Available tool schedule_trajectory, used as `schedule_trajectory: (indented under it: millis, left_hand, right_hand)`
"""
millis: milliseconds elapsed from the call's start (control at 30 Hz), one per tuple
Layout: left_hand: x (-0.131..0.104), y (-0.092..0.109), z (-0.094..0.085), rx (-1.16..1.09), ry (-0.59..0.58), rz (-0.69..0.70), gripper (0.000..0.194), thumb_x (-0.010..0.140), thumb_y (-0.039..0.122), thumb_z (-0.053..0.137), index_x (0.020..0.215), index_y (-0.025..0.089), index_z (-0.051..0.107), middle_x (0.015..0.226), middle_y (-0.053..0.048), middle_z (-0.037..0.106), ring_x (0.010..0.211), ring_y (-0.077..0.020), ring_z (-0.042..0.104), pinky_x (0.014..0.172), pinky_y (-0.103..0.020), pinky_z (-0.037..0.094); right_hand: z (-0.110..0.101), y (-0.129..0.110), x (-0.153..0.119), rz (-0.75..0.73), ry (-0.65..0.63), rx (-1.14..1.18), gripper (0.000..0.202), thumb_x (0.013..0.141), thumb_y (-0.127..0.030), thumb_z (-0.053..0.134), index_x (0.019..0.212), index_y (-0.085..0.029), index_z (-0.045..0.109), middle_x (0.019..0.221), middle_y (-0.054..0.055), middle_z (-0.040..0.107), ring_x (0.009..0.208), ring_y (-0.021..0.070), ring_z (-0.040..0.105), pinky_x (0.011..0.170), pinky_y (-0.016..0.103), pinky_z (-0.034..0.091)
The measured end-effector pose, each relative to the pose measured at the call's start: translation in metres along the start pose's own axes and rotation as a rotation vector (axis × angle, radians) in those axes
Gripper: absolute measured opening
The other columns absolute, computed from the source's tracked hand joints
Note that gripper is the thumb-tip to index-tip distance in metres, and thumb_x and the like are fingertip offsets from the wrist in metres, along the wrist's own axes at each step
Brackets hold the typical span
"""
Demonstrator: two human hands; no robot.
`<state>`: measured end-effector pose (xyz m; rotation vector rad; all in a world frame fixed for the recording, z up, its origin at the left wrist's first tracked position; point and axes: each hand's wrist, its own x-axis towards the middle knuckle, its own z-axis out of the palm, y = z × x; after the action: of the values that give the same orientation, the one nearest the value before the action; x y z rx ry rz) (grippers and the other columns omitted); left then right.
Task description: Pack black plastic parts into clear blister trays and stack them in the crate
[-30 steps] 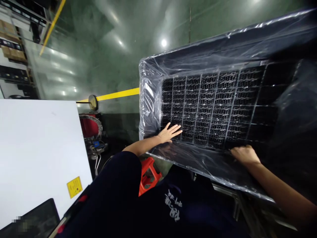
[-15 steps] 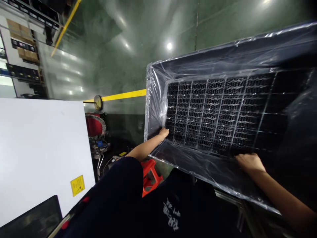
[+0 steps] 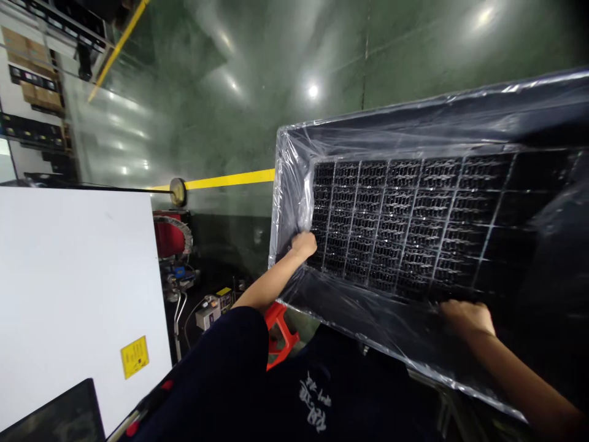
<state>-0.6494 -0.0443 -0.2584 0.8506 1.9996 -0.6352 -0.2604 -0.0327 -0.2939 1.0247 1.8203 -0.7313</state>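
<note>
A large box lined with clear plastic film (image 3: 350,291) spans the right half of the view. Inside it lies a black divider grid (image 3: 391,212), its many cells filled with rows of small dark parts. My left hand (image 3: 304,244) is closed at the grid's near left corner, against the crumpled film. At the grid's near edge, further right, my right hand (image 3: 469,316) is closed with the fingers curled down. Both hands appear to grip the grid's edge; their fingertips are hidden. The grid's right end is in deep shadow.
A white table (image 3: 78,270) with a yellow label (image 3: 135,357) and a dark screen (image 3: 55,414) is at left. A red stool (image 3: 281,337) stands below the box's near left corner. Beyond lies green floor (image 3: 257,80) with a yellow line (image 3: 230,180).
The box and grid sit slightly lower in view, and the table slightly further left. Both hands keep their places at the grid's edge; the left hand looks more tightly closed.
</note>
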Motion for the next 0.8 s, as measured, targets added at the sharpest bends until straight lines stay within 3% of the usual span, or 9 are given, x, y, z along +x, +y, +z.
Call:
schedule_trajectory:
  millis: [100, 167, 267, 433, 600, 800]
  left_hand:
    - [0.009, 0.023, -0.024, 0.116, 0.131, 0.148, 0.045, 0.1, 0.028, 0.047, 0.144, 0.021, 0.047, 0.147, -0.013, 0.051, 0.136, -0.0269, 0.049, 0.113, -0.054, 0.04]
    - [0.018, 0.029, -0.038, 0.194, 0.176, 0.229, 0.055, 0.097, 0.014, 0.036, 0.151, 0.026, 0.041, 0.155, -0.011, 0.044, 0.149, -0.0244, 0.033, 0.122, -0.055, 0.027]
    - [0.027, 0.018, -0.056, 0.322, 0.171, 0.301, 0.065, 0.088, 0.008, 0.037, 0.147, 0.031, 0.049, 0.149, -0.007, 0.053, 0.15, -0.0241, 0.031, 0.125, -0.057, 0.016]
    - [0.021, -0.01, -0.076, 0.504, 0.18, 0.416, 0.055, 0.081, 0.007, 0.045, 0.126, 0.027, 0.069, 0.136, -0.009, 0.064, 0.145, -0.0275, 0.04, 0.126, -0.053, 0.012]
    - [0.022, -0.016, -0.086, 0.587, 0.228, 0.501, 0.048, 0.083, 0.006, 0.046, 0.116, 0.027, 0.074, 0.13, -0.008, 0.066, 0.137, -0.0271, 0.046, 0.127, -0.051, 0.01]
    - [0.033, -0.023, -0.084, 0.534, 0.205, 0.53, 0.048, 0.082, 0.004, 0.048, 0.114, 0.03, 0.074, 0.133, -0.005, 0.064, 0.141, -0.0285, 0.04, 0.128, -0.053, 0.007]
  right_hand:
    - [-0.029, -0.016, -0.004, -0.091, -0.101, -0.024, 0.014, 0.092, -0.036, 0.068, 0.091, -0.022, 0.068, 0.093, 0.003, 0.069, 0.084, 0.0173, 0.07, 0.068, 0.03, 0.057]
    - [-0.055, -0.035, 0.002, -0.195, -0.074, -0.001, 0.023, 0.097, -0.04, 0.061, 0.095, -0.019, 0.068, 0.091, 0.003, 0.07, 0.081, 0.0158, 0.069, 0.07, 0.031, 0.058]
    - [-0.099, -0.081, 0.025, -0.375, 0.091, 0.034, 0.028, 0.102, -0.038, 0.052, 0.11, -0.015, 0.066, 0.102, 0.006, 0.07, 0.092, 0.0175, 0.069, 0.084, 0.039, 0.057]
    - [-0.156, -0.182, 0.084, -0.658, 0.404, 0.042, 0.034, 0.097, -0.034, 0.06, 0.128, -0.018, 0.061, 0.139, 0.011, 0.057, 0.126, 0.0265, 0.056, 0.105, 0.052, 0.047]
    - [-0.181, -0.255, 0.149, -0.872, 0.542, -0.007, 0.041, 0.096, -0.035, 0.062, 0.134, -0.02, 0.057, 0.145, 0.011, 0.051, 0.13, 0.029, 0.052, 0.107, 0.056, 0.043]
    - [-0.184, -0.278, 0.197, -0.969, 0.528, -0.068, 0.036, 0.096, -0.035, 0.061, 0.129, -0.02, 0.06, 0.139, 0.01, 0.056, 0.123, 0.0262, 0.056, 0.103, 0.051, 0.048]
